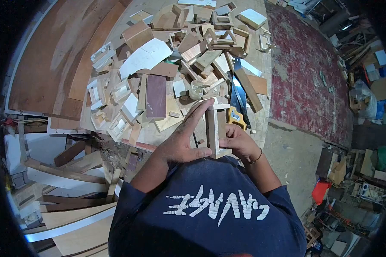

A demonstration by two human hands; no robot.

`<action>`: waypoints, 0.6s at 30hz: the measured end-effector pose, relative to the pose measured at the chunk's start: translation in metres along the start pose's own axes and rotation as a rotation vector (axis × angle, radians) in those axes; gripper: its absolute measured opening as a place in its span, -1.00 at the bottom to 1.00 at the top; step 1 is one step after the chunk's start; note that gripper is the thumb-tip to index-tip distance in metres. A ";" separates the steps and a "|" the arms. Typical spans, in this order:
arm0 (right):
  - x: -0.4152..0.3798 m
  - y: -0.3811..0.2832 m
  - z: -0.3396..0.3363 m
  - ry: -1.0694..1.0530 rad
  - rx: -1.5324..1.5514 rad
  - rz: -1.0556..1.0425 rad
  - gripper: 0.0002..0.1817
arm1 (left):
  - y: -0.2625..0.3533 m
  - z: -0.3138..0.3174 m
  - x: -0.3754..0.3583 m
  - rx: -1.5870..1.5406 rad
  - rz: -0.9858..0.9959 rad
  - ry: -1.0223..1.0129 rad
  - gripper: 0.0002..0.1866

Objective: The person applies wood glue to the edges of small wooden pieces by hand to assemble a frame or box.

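A small open wooden frame (212, 132) of pale strips stands upright just in front of my chest. My left hand (186, 137) grips its left side, with the fingers stretched up to the top corner and the thumb at the lower end. From the right, my right hand (241, 142) holds the lower part, its thumb reaching inside and its other fingers curled out of sight. Just behind the frame lies a handsaw with a yellow handle (236, 118). Close by, a glass jar (196, 91) has a stick-like thing across its top.
Wood offcuts and small box-like pieces are heaped across the worktable (261, 124). A dark reddish board (156, 97) and a white-faced piece (146, 56) lie among them. Large wooden sheets (51, 55) lean at left, with curved strips (68, 175) below. A red panel (309, 77) is at right.
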State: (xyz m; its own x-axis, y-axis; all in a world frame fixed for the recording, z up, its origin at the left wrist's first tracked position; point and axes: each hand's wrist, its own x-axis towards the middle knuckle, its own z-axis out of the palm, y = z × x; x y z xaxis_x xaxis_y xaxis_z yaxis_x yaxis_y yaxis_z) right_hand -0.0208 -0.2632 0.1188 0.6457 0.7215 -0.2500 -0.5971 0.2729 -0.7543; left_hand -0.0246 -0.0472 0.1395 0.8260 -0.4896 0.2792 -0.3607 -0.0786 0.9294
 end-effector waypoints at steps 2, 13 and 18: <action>0.000 0.000 -0.001 -0.011 -0.008 0.004 -0.66 | 0.001 -0.001 0.000 0.004 -0.014 -0.006 0.10; 0.001 -0.002 0.001 0.008 -0.026 0.009 -0.67 | -0.005 0.002 -0.001 -0.075 -0.001 0.024 0.09; 0.006 0.004 -0.002 0.082 -0.071 0.002 -0.68 | -0.012 -0.002 -0.001 -0.191 0.002 0.046 0.10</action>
State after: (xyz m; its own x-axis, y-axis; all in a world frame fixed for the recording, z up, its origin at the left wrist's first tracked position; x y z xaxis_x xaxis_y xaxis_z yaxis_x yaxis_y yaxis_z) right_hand -0.0184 -0.2596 0.1130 0.6829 0.6668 -0.2983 -0.5651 0.2235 -0.7942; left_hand -0.0201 -0.0438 0.1283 0.8460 -0.4487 0.2882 -0.2774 0.0913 0.9564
